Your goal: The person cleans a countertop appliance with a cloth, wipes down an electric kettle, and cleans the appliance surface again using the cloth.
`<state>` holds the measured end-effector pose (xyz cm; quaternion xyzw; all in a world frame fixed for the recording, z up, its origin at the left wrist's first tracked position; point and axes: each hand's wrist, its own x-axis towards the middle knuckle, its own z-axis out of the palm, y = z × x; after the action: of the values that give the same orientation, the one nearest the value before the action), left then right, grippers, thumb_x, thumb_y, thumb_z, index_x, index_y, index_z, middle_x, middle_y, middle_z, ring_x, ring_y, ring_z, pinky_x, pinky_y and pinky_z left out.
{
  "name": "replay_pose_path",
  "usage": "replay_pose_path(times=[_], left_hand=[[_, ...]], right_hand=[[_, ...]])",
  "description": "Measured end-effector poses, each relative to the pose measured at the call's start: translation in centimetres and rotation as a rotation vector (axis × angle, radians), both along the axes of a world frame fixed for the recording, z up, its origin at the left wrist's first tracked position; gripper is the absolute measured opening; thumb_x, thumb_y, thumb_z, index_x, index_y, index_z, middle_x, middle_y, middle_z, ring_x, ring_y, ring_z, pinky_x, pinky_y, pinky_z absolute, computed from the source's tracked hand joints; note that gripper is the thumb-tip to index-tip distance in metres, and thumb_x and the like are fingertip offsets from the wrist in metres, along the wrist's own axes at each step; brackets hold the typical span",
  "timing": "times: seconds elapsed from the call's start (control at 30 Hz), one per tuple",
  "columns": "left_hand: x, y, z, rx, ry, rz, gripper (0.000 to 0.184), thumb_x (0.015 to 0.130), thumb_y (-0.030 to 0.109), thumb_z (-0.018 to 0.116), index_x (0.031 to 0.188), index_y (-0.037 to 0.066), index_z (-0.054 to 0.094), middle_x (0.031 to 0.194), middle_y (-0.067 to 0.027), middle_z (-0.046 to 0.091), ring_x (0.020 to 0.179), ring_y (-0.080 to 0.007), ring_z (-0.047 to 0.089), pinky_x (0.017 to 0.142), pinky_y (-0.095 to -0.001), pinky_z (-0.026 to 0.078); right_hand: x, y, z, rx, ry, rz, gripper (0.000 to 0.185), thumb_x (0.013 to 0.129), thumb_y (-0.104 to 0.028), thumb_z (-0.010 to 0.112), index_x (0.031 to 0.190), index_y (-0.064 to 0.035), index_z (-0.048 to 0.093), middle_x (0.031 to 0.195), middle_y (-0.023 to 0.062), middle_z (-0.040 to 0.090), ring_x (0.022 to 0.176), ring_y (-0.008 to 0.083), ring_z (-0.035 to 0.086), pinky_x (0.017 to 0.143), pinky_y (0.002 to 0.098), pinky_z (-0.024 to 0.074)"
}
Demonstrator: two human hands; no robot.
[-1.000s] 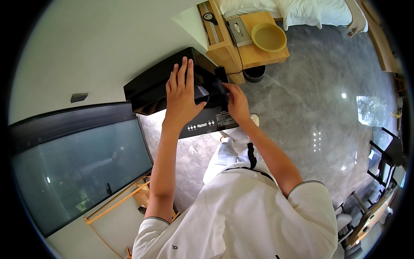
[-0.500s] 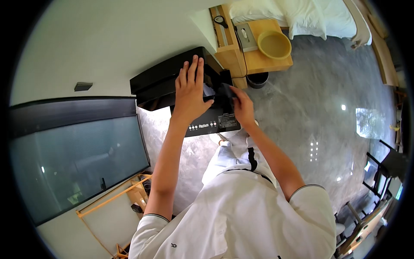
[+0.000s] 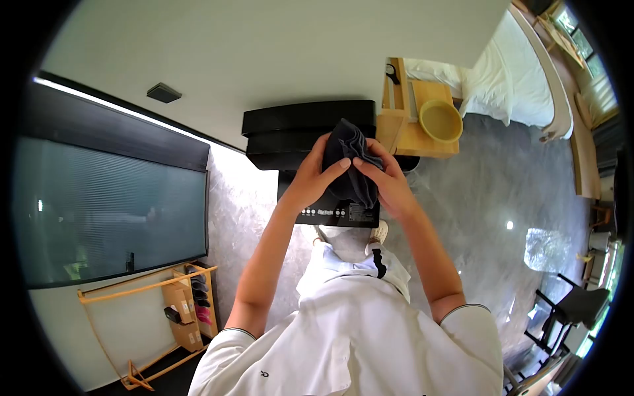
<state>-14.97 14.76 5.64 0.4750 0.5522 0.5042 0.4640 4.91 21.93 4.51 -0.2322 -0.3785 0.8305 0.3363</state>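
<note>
A folded dark grey cloth (image 3: 348, 155) is held up in front of me, bunched between my two hands. My left hand (image 3: 318, 173) grips its left side, thumb pressed on the near face. On the other side my right hand (image 3: 389, 175) pinches it, its thumb close to the left one. Behind and below the cloth stands a black machine (image 3: 290, 132) with a bulky upper part and a lower panel (image 3: 363, 215) of small round white buttons and a printed label. The cloth hides part of the machine.
To the right, a wooden stand (image 3: 432, 92) bears a yellow bowl (image 3: 441, 121); a bed (image 3: 505, 72) lies beyond. A glass-fronted panel (image 3: 112, 204) and a wooden rack (image 3: 148, 280) with cardboard boxes are at left. A dark chair (image 3: 578, 307) stands far right.
My left hand has left the machine's top and taken hold of the cloth. The cloth, earlier low in my right hand, is now raised between both hands. My view has shifted.
</note>
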Motion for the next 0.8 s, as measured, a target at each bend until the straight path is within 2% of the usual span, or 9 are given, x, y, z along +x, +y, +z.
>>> replay_pose_path(times=[0.07, 0.2, 0.3, 0.43, 0.5, 0.63, 0.7, 0.73, 0.8], left_hand=[[-1.5, -1.1, -0.3, -0.094, -0.258, 0.080, 0.043, 0.113, 0.021, 0.078, 0.148, 0.003, 0.061, 0.134, -0.0053, 0.072, 0.126, -0.0126, 0.067, 0.112, -0.0318, 0.053], [-6.3, -3.4, -1.0, -0.147, -0.186, 0.236, 0.025, 0.114, 0.024, 0.078, 0.125, 0.005, 0.069, 0.107, -0.0001, 0.074, 0.104, -0.0089, 0.068, 0.095, -0.0293, 0.056], [-10.9, -4.7, -0.9, -0.074, -0.058, 0.254, 0.025, 0.114, 0.021, 0.077, 0.130, 0.004, 0.069, 0.112, -0.0033, 0.078, 0.101, -0.0087, 0.069, 0.090, -0.0290, 0.057], [-16.1, -4.9, -0.5, 0.056, 0.285, 0.259, 0.026, 0.110, 0.020, 0.080, 0.127, 0.003, 0.069, 0.110, -0.0069, 0.078, 0.093, -0.0107, 0.068, 0.085, -0.0299, 0.057], [-18.4, -4.4, -0.5, 0.225, 0.340, 0.297, 0.029, 0.106, 0.019, 0.084, 0.126, 0.002, 0.070, 0.110, -0.0107, 0.079, 0.083, -0.0138, 0.066, 0.080, -0.0310, 0.056], [-21.9, -2.9, 1.1, 0.184, 0.285, 0.440, 0.030, 0.103, 0.016, 0.085, 0.128, 0.005, 0.071, 0.119, -0.0100, 0.079, 0.093, -0.0216, 0.069, 0.086, -0.0356, 0.057], [-22.7, -2.3, 0.4, 0.535, 1.048, 0.815, 0.032, 0.100, 0.013, 0.084, 0.131, 0.008, 0.073, 0.134, -0.0106, 0.074, 0.113, -0.0311, 0.068, 0.097, -0.0429, 0.055], [-23.0, -2.3, -1.1, 0.477, 0.927, 0.635, 0.039, 0.098, 0.011, 0.083, 0.136, 0.010, 0.074, 0.145, -0.0125, 0.067, 0.135, -0.0394, 0.061, 0.110, -0.0506, 0.052], [-22.2, -2.0, -3.2, 0.443, 0.811, 0.520, 0.042, 0.099, 0.012, 0.082, 0.140, 0.009, 0.073, 0.149, -0.0153, 0.066, 0.138, -0.0410, 0.060, 0.113, -0.0525, 0.052]], right_hand=[[-2.6, -0.3, -0.5, -0.014, -0.011, -0.037, 0.034, 0.116, -0.018, 0.072, 0.148, -0.0047, 0.067, 0.125, 0.0015, 0.075, 0.114, 0.0074, 0.069, 0.100, 0.0255, 0.0569], [-7.5, -0.5, -0.3, 0.177, -0.153, -0.124, 0.038, 0.118, -0.021, 0.071, 0.150, -0.0022, 0.067, 0.127, 0.0023, 0.075, 0.116, 0.0087, 0.070, 0.102, 0.0260, 0.0567], [-10.8, -1.6, 1.4, 0.043, -0.209, -0.054, 0.044, 0.114, -0.028, 0.077, 0.148, -0.0011, 0.068, 0.129, 0.0039, 0.076, 0.119, 0.0113, 0.071, 0.104, 0.0280, 0.0566], [-15.6, -1.9, -0.4, 0.691, -0.692, -0.153, 0.044, 0.104, -0.027, 0.089, 0.136, -0.0016, 0.072, 0.118, 0.0048, 0.080, 0.109, 0.0165, 0.076, 0.099, 0.0323, 0.0598], [-17.9, -1.8, 0.3, 0.703, -0.679, -0.229, 0.036, 0.103, -0.021, 0.088, 0.129, -0.0012, 0.073, 0.108, 0.0063, 0.081, 0.100, 0.0173, 0.077, 0.093, 0.0337, 0.0608], [-22.3, -0.8, 1.1, 0.476, -0.547, -0.317, 0.031, 0.099, -0.014, 0.087, 0.122, 0.0001, 0.071, 0.107, 0.0127, 0.080, 0.100, 0.0233, 0.078, 0.093, 0.0372, 0.0605], [-24.1, -0.2, -1.2, 1.131, -0.855, -0.535, 0.030, 0.099, -0.012, 0.086, 0.123, -0.0026, 0.071, 0.114, 0.0160, 0.078, 0.109, 0.0335, 0.077, 0.098, 0.0424, 0.0597], [-25.0, -0.7, -1.1, 1.143, -0.858, -0.577, 0.030, 0.098, -0.013, 0.085, 0.124, -0.0041, 0.072, 0.118, 0.0199, 0.075, 0.117, 0.0418, 0.072, 0.102, 0.0473, 0.0579], [-25.7, -1.5, 0.1, 1.221, -0.962, -0.584, 0.031, 0.098, -0.014, 0.085, 0.124, -0.0039, 0.071, 0.118, 0.0196, 0.075, 0.117, 0.0418, 0.072, 0.101, 0.0483, 0.0580]])
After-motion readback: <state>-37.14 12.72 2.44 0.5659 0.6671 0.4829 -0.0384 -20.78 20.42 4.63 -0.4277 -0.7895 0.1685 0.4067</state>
